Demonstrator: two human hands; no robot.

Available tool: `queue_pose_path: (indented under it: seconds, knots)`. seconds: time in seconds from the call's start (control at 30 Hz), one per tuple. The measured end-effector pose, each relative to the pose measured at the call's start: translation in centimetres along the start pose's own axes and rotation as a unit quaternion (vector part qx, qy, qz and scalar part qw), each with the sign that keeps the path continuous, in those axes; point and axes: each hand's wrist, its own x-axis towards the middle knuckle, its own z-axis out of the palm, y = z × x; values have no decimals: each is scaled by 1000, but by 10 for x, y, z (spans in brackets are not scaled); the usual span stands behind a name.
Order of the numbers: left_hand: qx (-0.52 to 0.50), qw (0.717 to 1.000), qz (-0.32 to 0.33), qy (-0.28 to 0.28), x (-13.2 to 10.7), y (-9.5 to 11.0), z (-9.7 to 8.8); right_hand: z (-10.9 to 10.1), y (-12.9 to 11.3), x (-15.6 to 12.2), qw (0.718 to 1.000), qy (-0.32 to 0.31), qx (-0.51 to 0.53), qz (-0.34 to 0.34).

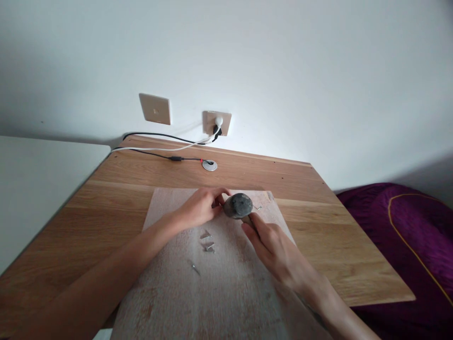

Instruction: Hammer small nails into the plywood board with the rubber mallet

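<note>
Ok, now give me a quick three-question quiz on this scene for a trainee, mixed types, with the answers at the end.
1. What does the right grip hold?
A) a wrench
B) a hammer
C) a brush

2. True or false: the purple fabric is to the right of the wooden table.

3. Fill in the blank: several loose nails lie on the ____, in front of the left grip.

Key: 1. B; 2. True; 3. board.
</note>
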Motion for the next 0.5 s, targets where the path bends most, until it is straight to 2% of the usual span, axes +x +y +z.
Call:
queue_pose_path:
  seconds: [0.5]
  knots:
    - [6, 1000, 4, 0, 0, 2, -1, 4, 0, 2, 1000, -3, 29, -1]
